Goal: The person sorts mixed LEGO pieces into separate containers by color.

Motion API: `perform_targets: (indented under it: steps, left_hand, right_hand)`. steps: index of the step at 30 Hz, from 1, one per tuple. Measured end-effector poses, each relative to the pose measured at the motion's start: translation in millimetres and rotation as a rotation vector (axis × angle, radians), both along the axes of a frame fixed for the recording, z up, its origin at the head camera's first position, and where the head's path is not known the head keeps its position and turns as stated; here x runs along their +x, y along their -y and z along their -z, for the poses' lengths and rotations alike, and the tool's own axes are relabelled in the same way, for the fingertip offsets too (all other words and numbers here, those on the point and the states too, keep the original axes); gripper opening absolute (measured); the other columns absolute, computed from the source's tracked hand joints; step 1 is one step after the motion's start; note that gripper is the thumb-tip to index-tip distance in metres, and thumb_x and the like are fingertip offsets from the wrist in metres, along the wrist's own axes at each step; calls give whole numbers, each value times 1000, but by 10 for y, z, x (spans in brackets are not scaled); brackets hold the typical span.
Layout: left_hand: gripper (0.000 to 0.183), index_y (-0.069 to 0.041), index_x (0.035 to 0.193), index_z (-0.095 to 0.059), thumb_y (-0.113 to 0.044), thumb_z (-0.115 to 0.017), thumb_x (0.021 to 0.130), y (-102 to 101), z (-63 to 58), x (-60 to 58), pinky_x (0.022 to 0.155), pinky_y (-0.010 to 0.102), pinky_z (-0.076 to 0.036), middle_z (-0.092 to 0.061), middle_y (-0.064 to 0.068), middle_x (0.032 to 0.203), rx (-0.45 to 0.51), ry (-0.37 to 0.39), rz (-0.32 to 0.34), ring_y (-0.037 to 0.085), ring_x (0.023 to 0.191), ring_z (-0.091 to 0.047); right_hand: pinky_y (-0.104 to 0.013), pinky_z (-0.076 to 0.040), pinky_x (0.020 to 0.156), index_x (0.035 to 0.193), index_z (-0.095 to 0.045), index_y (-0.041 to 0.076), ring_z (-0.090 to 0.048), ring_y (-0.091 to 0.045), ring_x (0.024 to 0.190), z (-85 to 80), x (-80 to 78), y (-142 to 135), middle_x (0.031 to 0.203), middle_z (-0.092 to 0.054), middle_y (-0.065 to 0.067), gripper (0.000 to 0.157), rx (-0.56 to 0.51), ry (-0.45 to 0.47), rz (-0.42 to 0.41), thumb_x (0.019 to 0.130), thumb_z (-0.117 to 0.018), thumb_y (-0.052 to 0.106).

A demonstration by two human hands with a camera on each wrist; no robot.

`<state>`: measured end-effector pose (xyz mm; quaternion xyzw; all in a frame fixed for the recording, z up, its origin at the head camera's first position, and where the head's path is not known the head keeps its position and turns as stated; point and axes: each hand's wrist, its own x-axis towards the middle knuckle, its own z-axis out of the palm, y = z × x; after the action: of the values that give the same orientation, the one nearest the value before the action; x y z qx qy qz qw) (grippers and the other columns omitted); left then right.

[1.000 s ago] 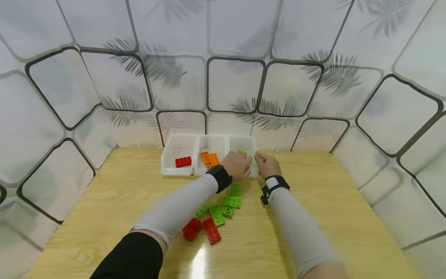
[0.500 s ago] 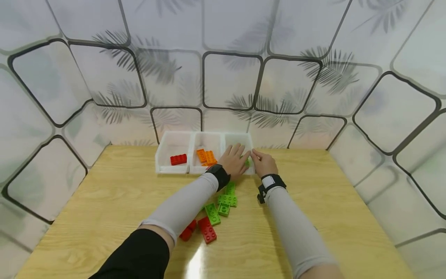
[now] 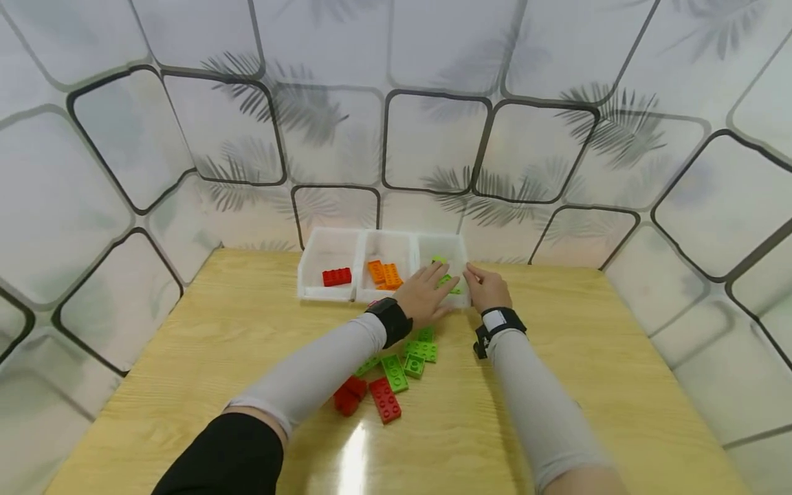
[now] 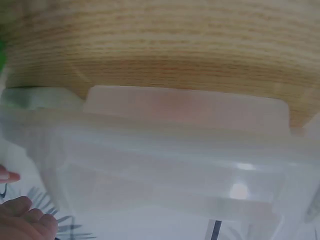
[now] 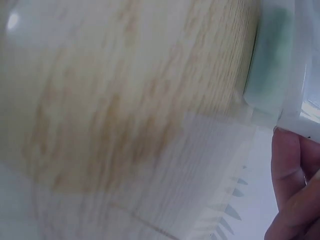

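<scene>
Some green bricks [image 3: 439, 259] peek past spread left fingers [image 3: 436, 276]; right fingers [image 5: 286, 157] pinch the bin [image 3: 441, 243].

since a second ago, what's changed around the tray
The left hand has opened at the right compartment of the tray: its bunched fingers are now spread, and it has drawn slightly left. Whether it let go of anything is hidden. The right hand still pinches the tray's edge; the red brick and orange bricks inside, and loose red bricks and green bricks outside, stayed put.
</scene>
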<state>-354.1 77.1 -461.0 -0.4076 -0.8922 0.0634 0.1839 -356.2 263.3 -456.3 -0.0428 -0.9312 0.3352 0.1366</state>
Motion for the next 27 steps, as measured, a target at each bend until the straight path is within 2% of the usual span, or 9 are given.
perform_targets:
  steps: [3,7,13,16,20,24,27]
  left_hand:
    - [60,-17,151,-37,-50,-45,100,77,-41,134,112,45,-28,-32,14,154,35,33,32,30,142,-30]
    - [54,-19,146,-43,-45,-50,99,246,-115,370,104,47,-38,-46,9,145,97,87,75,26,133,-42]
    - [53,-19,144,-45,-47,-50,99,727,-317,688,97,48,-43,-55,4,135,175,141,93,23,124,-51]
    - [51,-17,142,-48,-44,-52,98,1029,-394,776,92,48,-46,-59,4,130,212,167,81,23,118,-56]
    - [44,-13,135,-55,-31,-60,95,1398,-443,856,87,43,-49,-63,5,122,282,194,64,24,110,-60]
    - [43,-10,132,-57,-23,-62,91,1683,-432,946,89,40,-49,-61,8,123,321,259,17,25,110,-58]
    - [46,-11,134,-55,-26,-62,92,1862,-374,1089,85,41,-51,-58,9,126,292,342,-59,26,112,-56]
  right_hand:
    - [-30,-43,51,135,-59,19,-60,-22,63,-10,-5,-9,98,-71,-17,40,-4,25,1,100,-53,38]
    - [-29,-40,47,136,-58,22,-57,-18,54,6,-21,-19,94,-71,-15,42,-5,59,11,100,-52,42]
    - [-29,-40,46,137,-58,21,-54,-16,47,12,-26,-2,89,-70,-16,43,-10,34,5,100,-51,41]
    - [-30,-40,46,138,-56,21,-54,-16,48,13,-20,-16,92,-70,-17,42,-19,45,-3,100,-51,40]
    - [-30,-40,47,139,-55,22,-54,-16,49,27,-18,-38,93,-70,-17,43,-11,63,6,101,-50,40]
    - [-29,-39,47,139,-55,22,-54,-16,49,31,-32,-43,92,-70,-16,44,-3,55,5,100,-49,44]
    - [-30,-39,46,138,-55,22,-54,-17,48,35,-38,-16,91,-70,-17,44,-6,42,-7,100,-49,44]
